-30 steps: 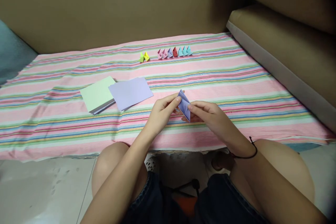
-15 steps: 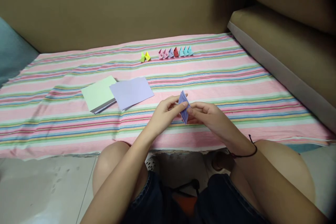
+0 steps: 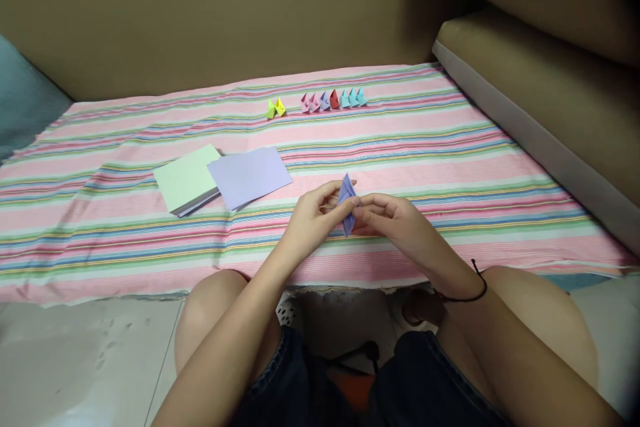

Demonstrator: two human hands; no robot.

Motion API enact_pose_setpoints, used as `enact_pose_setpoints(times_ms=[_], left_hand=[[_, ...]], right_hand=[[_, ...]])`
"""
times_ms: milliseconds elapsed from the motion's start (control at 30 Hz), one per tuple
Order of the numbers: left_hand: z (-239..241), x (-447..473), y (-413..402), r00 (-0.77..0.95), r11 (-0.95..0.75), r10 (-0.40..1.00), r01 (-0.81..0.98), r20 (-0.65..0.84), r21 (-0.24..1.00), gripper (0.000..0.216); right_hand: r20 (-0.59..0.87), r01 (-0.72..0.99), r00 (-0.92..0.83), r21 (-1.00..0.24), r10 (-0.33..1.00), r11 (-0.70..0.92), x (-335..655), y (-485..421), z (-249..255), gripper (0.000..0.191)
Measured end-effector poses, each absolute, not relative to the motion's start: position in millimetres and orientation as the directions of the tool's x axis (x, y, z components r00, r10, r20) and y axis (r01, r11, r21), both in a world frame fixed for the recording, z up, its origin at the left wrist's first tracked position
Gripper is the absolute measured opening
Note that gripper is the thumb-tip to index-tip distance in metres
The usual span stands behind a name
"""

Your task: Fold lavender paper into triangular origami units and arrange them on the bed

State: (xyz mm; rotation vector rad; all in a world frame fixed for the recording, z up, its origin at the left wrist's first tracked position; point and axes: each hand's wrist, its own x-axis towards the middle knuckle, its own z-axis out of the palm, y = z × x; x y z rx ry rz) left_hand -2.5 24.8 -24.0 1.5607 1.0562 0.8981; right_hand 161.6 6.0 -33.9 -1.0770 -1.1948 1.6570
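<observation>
A small folded purple paper piece (image 3: 347, 195) stands on edge between both hands, just above the striped cloth (image 3: 450, 167). My left hand (image 3: 313, 220) pinches its left side with thumb and fingers. My right hand (image 3: 390, 220) pinches its right side; a black cord circles that wrist. The fingertips of the two hands nearly touch around the paper. Its lower part is hidden by my fingers.
Two stacks of paper lie to the left, a pale green stack (image 3: 186, 179) and a lilac stack (image 3: 249, 175). A row of small folded pieces (image 3: 333, 99) and a yellow pair (image 3: 275, 107) sit at the far side. Brown cushions (image 3: 540, 80) border the right.
The purple paper has been folded narrower and stands more upright. Both hands have drawn closer together and shifted slightly left.
</observation>
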Motion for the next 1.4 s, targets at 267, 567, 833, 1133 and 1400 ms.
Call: enact_pose_setpoints(times_ms=[267, 567, 833, 1133, 1400], left_hand=[[-24, -5, 27, 0.369, -0.113, 0.928, 0.154, 0.049, 0.982, 0.032], [-24, -5, 23, 0.269, -0.388, 0.915, 0.371, 0.302, 0.844, 0.015], [-29, -2, 23, 0.264, -0.422, 0.905, 0.484, 0.332, 0.766, 0.010], [-36, -1, 23, 0.217, -0.411, 0.911, 0.538, 0.350, 0.736, 0.012], [-34, 1, 21, 0.196, -0.422, 0.905, 0.519, 0.376, 0.743, 0.008]], right_hand=[[-0.187, -0.121, -0.299, -0.965, 0.936, -0.231, 163, 6, -35, 0.031], [-0.172, -0.134, -0.224, -0.970, 0.959, -0.205, 159, 3, -32, 0.037], [0.082, 0.115, -0.140, -0.988, 0.987, 0.099, 156, -4, -31, 0.030], [0.277, 0.391, -0.066, -0.877, 0.959, 0.280, 155, -4, -33, 0.024], [0.425, 0.540, -0.087, -0.740, 0.901, 0.401, 154, -4, -35, 0.027]])
